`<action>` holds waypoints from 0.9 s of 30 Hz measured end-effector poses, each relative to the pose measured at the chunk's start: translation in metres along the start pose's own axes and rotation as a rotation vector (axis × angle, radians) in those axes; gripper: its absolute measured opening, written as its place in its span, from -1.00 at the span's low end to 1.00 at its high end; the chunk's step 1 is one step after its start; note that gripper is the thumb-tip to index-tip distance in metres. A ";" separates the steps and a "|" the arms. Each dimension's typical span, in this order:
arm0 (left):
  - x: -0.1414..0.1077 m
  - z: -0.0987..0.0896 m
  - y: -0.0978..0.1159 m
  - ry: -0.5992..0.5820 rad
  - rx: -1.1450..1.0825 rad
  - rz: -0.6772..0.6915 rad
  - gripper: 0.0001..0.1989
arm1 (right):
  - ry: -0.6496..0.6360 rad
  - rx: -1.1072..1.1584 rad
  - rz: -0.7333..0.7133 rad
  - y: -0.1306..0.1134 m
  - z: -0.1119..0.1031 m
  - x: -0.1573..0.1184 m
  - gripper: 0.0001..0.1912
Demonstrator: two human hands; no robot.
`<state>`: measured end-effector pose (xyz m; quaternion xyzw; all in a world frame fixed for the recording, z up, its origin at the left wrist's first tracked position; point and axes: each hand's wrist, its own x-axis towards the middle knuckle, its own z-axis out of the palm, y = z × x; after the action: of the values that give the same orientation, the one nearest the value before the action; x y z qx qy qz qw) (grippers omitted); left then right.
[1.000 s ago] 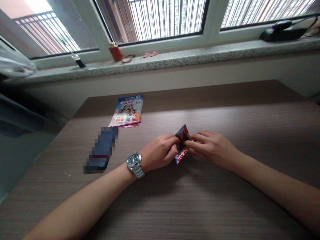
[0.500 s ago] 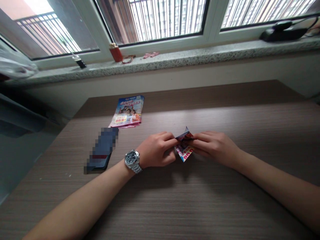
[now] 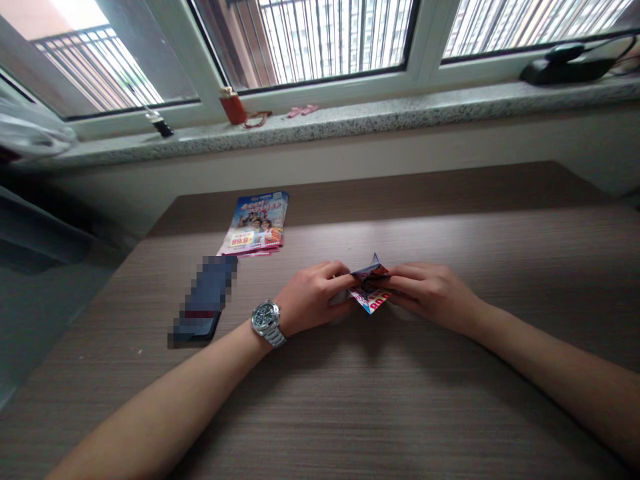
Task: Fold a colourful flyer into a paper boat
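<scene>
Pinching colourful, glossy folded paper (image 3: 371, 304) just right of frame centre, left hand (image 3: 307, 298) and right hand (image 3: 434, 293) nearly closed on opposite sides; seemingly working the folds; needing even, light finger pressure.

From here I see brown, faintly streaked grain on the desk (image 3: 320, 407), a speckled grey windowsill (image 3: 380, 119), a red lighter-shaped object (image 3: 233, 109), blue, white and pink on the leaflets (image 3: 257, 222), and red, white and blue across the folded paper (image 3: 371, 298).
</scene>
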<state>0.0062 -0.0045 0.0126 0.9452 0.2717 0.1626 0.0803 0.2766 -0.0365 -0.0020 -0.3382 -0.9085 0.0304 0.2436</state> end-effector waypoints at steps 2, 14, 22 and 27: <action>0.000 0.001 0.000 0.014 -0.055 -0.009 -0.72 | -0.005 0.045 0.019 0.000 0.000 0.000 -0.75; 0.005 0.002 0.011 0.037 -0.468 -0.166 -0.85 | 0.014 0.442 0.229 -0.010 0.001 0.005 -0.87; 0.005 0.003 0.016 0.086 -0.683 -0.290 -0.67 | -0.013 0.607 0.449 -0.013 0.004 0.006 -0.79; 0.007 0.003 0.019 0.112 -0.827 -0.304 -0.40 | 0.015 0.813 0.576 -0.014 0.005 0.007 -0.71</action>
<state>0.0221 -0.0165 0.0157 0.7728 0.3235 0.2947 0.4596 0.2610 -0.0424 -0.0007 -0.4534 -0.6910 0.4457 0.3440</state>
